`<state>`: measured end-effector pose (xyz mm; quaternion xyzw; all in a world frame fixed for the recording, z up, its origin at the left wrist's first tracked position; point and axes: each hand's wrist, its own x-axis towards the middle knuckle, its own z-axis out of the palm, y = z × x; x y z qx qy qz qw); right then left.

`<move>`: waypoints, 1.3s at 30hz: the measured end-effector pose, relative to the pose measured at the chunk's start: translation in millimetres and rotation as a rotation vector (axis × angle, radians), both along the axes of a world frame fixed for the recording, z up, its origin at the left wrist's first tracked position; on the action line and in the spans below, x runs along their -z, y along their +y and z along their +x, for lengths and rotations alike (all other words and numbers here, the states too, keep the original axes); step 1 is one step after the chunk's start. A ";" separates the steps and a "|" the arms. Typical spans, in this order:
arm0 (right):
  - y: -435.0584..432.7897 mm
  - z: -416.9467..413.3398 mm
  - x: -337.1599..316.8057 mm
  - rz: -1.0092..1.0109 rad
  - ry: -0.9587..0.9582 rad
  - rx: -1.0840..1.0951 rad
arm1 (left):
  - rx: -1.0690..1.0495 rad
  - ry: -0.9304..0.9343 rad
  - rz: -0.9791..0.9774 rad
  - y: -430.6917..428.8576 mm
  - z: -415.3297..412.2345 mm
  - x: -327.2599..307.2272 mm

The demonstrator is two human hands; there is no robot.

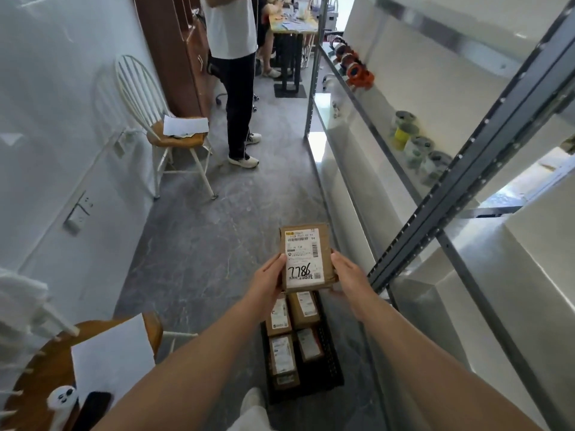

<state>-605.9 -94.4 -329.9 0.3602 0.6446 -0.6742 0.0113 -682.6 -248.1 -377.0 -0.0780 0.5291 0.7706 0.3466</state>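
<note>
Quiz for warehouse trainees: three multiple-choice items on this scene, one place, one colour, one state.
1. Where are the other parcels? A) black crate B) chair C) rack
2. Colour of the tape dispensers on the rack? A) blue B) orange C) green
3. How is the parcel marked 7786 held? A) left hand alone B) not held C) both hands
1 A, they lie in the crate on the floor; 2 B, orange bodies show; 3 C, left hand and right hand grip its sides.

L hand [268, 283], R hand [349, 279], bare forearms [186, 353], pale trouser leg [249, 422], white shoe [252, 399]
</note>
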 end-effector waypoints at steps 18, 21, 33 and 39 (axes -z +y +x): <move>-4.0 -78.8 32.5 0.119 -0.145 -0.007 | 0.080 -0.077 -0.081 -6.8 -89.6 44.3; 3.9 -77.5 41.9 0.129 -0.156 -0.008 | 0.102 -0.103 -0.087 0.4 -90.3 52.7; 91.6 -79.2 94.4 0.072 -0.263 -0.020 | 0.039 -0.245 -0.266 78.2 -90.0 89.9; 128.5 -76.7 160.5 -0.025 -0.361 0.020 | 0.027 -0.260 -0.379 118.0 -80.4 137.1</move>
